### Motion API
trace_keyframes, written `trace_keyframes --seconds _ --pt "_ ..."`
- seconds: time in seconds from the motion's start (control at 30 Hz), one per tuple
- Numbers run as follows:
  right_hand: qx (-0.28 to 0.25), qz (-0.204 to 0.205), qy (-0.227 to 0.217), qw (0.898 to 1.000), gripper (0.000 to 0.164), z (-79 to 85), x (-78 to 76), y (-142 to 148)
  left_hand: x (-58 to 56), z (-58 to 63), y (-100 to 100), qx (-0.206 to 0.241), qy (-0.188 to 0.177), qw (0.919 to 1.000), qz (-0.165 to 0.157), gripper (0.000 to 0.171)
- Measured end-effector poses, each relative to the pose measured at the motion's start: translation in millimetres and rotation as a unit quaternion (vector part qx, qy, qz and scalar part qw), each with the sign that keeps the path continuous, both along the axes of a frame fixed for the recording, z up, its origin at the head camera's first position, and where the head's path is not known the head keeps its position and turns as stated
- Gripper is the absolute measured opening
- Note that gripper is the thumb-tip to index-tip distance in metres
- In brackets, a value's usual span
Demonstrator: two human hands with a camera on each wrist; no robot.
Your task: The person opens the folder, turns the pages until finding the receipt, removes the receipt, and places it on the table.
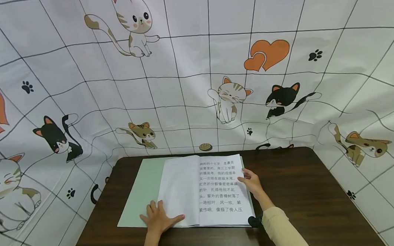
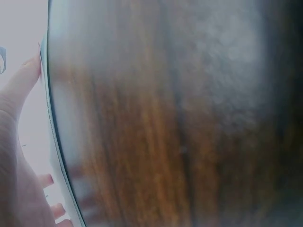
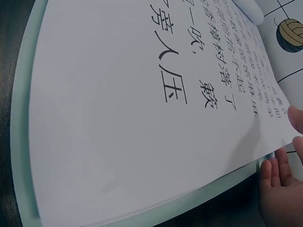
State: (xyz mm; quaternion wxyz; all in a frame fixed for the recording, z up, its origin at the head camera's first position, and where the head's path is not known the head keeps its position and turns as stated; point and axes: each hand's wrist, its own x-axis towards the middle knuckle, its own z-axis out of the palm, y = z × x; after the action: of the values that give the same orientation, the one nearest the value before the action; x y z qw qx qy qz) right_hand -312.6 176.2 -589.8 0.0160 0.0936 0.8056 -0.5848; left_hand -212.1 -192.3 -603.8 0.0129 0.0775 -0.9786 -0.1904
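An open book with white pages lies in front of me; its left page (image 1: 180, 190) looks blank and its right page (image 1: 218, 218) carries large printed Chinese characters. The pale green cover (image 1: 137, 196) shows out to the left and as a thin rim on the right. My left hand (image 1: 157, 218) rests with spread fingers on the lower left, across the cover and the blank page. At the right edge, my right hand (image 1: 252, 182) pinches the printed page between thumb and finger; in the right wrist view its other fingers (image 3: 274, 172) lie below the page edge.
The book lies on a dark brown wooden table (image 1: 294, 192). Behind and at both sides hangs a white cloth (image 1: 187, 56) with a grid, cartoon cats and hearts. A black wrist device (image 1: 254, 221) sits by the right sleeve (image 1: 283, 230), close to the book's lower right corner.
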Motion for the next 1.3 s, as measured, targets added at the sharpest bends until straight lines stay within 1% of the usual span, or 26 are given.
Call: trace_keyframes --seconds 0.23,0.4,0.57,0.87,1.13,1.3 --pt "0.018 0.013 -0.004 1.0 0.052 6.0 -2.6 -1.3 -0.2 1.0 0.4 0.011 0.006 0.9999 -0.002 0.113" --pt "0.019 0.027 -0.011 0.999 0.053 11.7 -5.1 -1.5 1.3 3.3 1.1 0.01 -0.005 0.9999 -0.002 0.112" --pt "0.003 0.039 -0.009 0.999 0.054 14.5 -6.5 -0.8 0.4 3.7 0.8 0.008 -0.004 1.0 -0.003 0.112" --pt "-0.05 0.038 -0.014 0.998 0.058 16.7 -4.2 1.4 0.0 0.0 0.6 0.006 -0.01 0.9999 -0.002 0.115" --pt "-0.086 0.076 -0.008 0.993 0.06 22.5 -1.5 0.4 -0.2 1.0 0.8 0.01 -0.004 0.9999 0.0 0.115" --pt "-0.098 0.087 -0.011 0.991 0.061 28.3 1.9 -4.6 0.9 0.7 0.9 0.012 -0.006 0.9999 0.0 0.115"
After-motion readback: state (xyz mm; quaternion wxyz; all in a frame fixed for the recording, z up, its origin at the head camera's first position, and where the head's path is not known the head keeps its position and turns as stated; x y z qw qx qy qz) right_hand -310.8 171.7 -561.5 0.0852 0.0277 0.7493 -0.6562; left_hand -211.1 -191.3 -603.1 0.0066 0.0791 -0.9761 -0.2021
